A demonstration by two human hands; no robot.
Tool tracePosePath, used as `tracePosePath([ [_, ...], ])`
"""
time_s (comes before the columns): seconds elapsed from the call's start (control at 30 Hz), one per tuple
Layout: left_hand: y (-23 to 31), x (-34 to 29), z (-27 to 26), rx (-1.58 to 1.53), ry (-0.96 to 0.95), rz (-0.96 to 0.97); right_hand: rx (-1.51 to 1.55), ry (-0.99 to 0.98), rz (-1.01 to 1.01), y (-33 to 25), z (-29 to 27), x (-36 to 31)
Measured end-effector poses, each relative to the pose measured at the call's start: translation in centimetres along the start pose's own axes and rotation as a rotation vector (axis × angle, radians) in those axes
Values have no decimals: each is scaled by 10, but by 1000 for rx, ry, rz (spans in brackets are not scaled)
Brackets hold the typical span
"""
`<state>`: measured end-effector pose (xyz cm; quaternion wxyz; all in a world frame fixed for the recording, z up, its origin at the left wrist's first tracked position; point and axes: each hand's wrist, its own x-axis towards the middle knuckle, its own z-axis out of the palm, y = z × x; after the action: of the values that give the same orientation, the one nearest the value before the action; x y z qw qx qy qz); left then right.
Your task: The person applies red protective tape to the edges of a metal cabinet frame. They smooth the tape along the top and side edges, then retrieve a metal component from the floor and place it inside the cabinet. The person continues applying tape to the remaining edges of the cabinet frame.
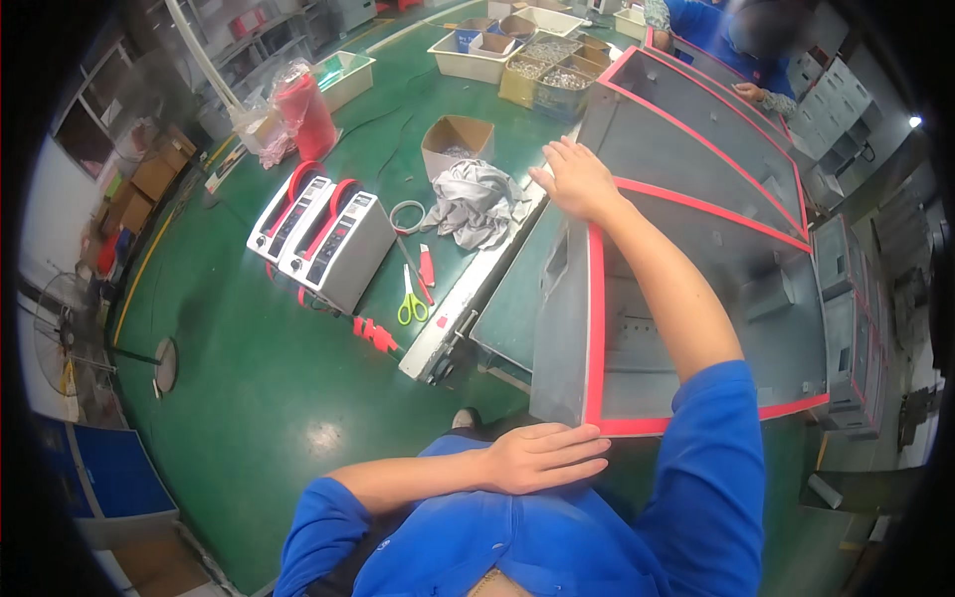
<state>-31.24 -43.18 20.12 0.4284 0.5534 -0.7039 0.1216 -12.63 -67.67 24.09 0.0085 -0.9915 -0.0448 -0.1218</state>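
Observation:
A grey box-shaped case [561,328] with red tape [595,328] along its edges lies right in front of me, on a green work surface. My left hand [545,458] rests palm down, fingers stretched out, at the case's near left corner. Across the open side of the case reaches my right arm. My right hand [579,181] lies with its fingers spread by the far left corner, where the taped edge meets a second grey taped case [647,129]. Neither hand grips anything that I can see. What is under the right palm is hidden.
Left of the bench edge are two white tape dispensers [343,249], yellow-green scissors [412,306], a red cutter [427,267], a tape roll [407,217], grey cloth [477,204] and a cardboard box [458,139]. A co-worker's hand [751,92] is at the far cases. Grey crates [846,298] stand right.

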Motion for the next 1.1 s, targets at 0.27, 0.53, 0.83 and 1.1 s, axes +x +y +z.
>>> tracePosePath([
  [0.27, -23, -38, -7, -337, 149, -117, 288, 53, -233, -89, -40, -127],
  [0.53, -34, -55, 27, -499, 75, -604, 457, 174, -173, -84, -98, -255],
  [0.83, -41, -128, 108, -179, -58, -1082, -44, 47, 758, 200, -129, -447],
  [1.1, -17, -47, 79, 90, 101, -924, 40, 139, 843, 213, -106, -491],
])
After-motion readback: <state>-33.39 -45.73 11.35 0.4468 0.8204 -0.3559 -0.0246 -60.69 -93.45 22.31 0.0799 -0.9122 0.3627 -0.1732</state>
